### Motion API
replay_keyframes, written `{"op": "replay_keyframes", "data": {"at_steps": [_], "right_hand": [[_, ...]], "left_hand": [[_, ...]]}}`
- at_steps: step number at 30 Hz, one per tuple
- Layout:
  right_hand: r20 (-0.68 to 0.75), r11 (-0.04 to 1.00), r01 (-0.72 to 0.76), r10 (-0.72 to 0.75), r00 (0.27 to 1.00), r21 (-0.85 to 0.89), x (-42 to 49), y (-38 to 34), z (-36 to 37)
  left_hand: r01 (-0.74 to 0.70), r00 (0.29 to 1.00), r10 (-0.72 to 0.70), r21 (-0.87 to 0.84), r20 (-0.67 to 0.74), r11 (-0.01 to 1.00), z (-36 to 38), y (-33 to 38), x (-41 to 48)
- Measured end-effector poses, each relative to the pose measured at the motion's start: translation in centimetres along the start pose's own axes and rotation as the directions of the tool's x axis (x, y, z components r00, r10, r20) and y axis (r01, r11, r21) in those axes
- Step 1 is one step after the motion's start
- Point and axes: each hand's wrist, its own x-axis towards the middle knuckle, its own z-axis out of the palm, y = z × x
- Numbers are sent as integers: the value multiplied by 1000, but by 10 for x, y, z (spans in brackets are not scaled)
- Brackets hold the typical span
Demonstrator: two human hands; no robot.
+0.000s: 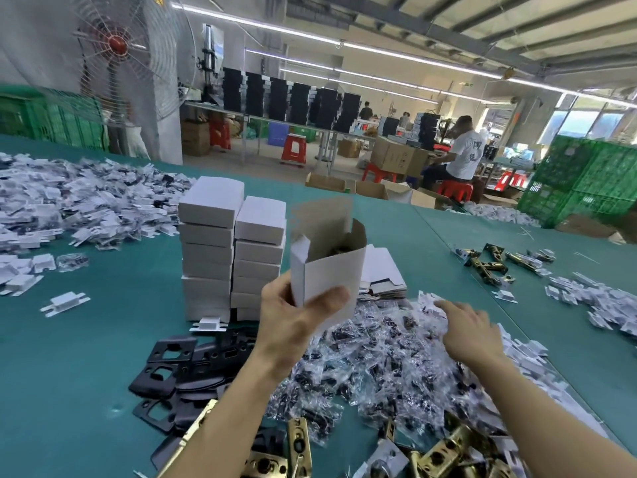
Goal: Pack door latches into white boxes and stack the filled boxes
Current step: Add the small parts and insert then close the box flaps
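My left hand [296,322] holds an open white box [327,267] upright above the table, its flaps standing up and a dark part showing inside. Behind it stand two stacks of closed white boxes [234,253]. My right hand [468,329] reaches palm down into the heap of small clear screw bags [372,360], fingertips touching white pieces at the heap's far edge; whether it grips anything I cannot tell. Brass door latches [444,453] lie at the near edge, and more brass latches [489,263] lie further right.
Black strike plates [179,367] lie at the near left. Flat unfolded boxes [382,277] sit behind the held box. White plastic pieces [79,201] are heaped at far left and right [593,301] on the green table [103,339]. Green crates [582,181] and a seated person are beyond.
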Motion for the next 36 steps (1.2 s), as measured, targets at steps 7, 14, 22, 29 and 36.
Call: {"op": "replay_keyframes", "data": {"at_steps": [7, 14, 22, 29, 36], "right_hand": [[-37, 996, 16, -13, 999, 87, 15, 5, 8], [-57, 980, -131, 141, 988, 149, 22, 5, 12], [-242, 931, -82, 176, 954, 354, 24, 4, 21], [-413, 504, 360, -8, 911, 785, -6, -29, -56], [-597, -28, 658, -452, 663, 752, -85, -87, -132]], "left_hand": [[-36, 998, 38, -29, 42, 999, 3, -4, -1], [-71, 996, 65, 79, 68, 994, -1, -9, 1], [-42, 997, 40, 24, 61, 999, -4, -12, 2], [103, 994, -92, 214, -61, 971, -6, -22, 3], [148, 988, -129, 278, -83, 949, -7, -22, 4]]}}
